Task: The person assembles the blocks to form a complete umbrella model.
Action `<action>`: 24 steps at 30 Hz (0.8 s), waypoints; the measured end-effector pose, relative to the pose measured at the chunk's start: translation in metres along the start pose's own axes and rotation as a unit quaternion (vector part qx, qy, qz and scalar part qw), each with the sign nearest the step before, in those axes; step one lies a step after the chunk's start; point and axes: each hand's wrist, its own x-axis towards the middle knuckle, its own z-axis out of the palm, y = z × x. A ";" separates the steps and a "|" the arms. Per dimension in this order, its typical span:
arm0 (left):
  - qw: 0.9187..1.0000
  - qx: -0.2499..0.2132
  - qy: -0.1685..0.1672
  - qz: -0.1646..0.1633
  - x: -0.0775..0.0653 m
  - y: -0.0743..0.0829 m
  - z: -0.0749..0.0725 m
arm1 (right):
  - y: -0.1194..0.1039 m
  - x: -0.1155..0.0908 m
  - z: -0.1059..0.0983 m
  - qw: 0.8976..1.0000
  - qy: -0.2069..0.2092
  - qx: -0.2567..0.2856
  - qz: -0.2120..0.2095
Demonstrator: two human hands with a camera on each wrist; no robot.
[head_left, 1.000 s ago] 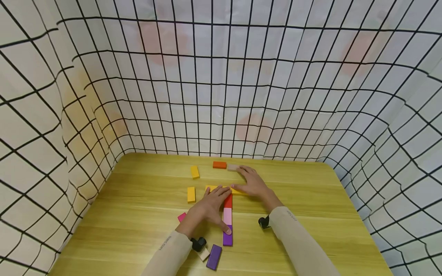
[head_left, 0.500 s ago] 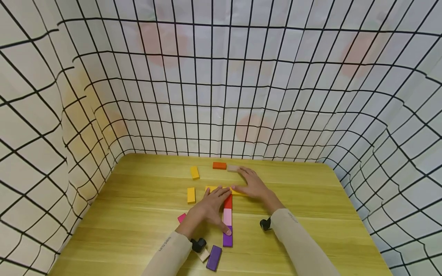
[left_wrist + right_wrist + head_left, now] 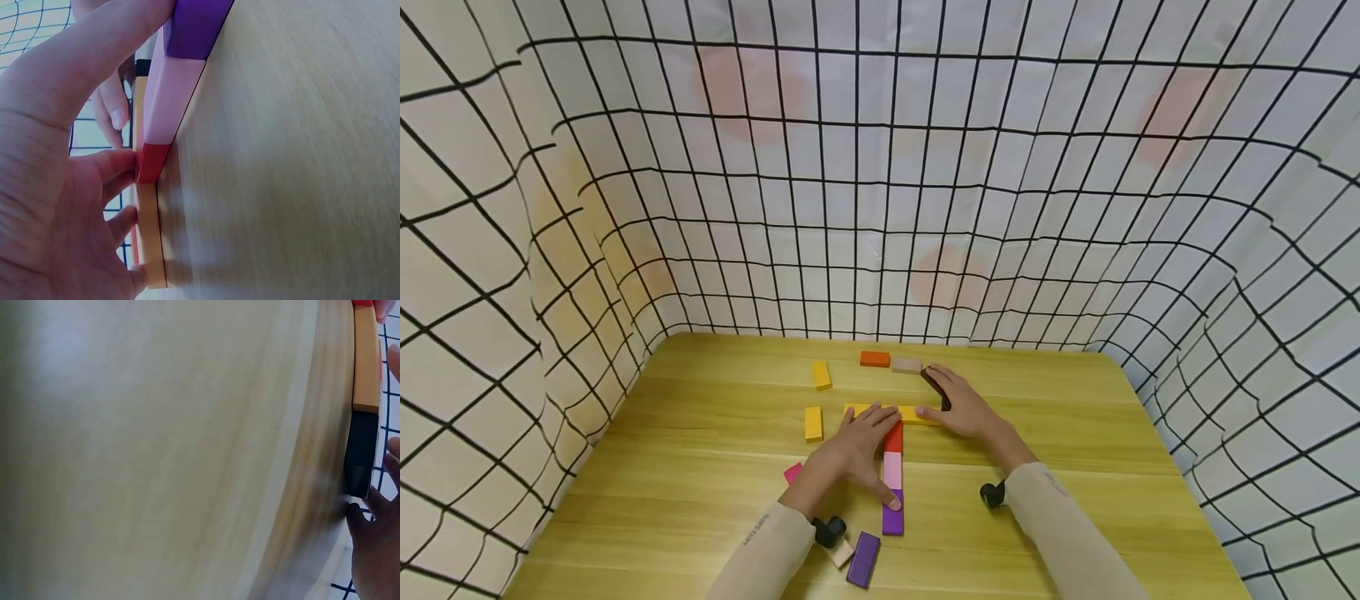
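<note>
My left hand lies spread over a column of blocks, its thumb on the purple block and its fingertips near the red block. A pink block stands between those two. Across the column's far end runs a row of yellow blocks. At that row's right end is a black block, slanting away toward a beige block. My right hand lies along the black block, fingertips by its far end and thumb on the yellow row. In the right wrist view, the black block meets the yellow one.
An orange-red block lies left of the beige one. Two loose yellow blocks are to the left. Close to the left forearm are a dark pink block, a cream block and a loose purple block. Black-lined white sheeting surrounds the table.
My right hand has shifted to the right and slightly nearer, uncovering the black block and the whole beige block. The left hand stays on the column.
</note>
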 end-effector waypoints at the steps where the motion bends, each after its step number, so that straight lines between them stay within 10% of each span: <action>1: 1.000 0.000 0.000 0.000 0.000 0.000 0.000 | 0.000 -0.001 0.000 1.000 -0.001 0.002 -0.002; 24: 1.000 0.007 -0.004 0.000 0.000 0.001 0.000 | 0.007 -0.003 0.006 1.000 -0.014 -0.009 0.003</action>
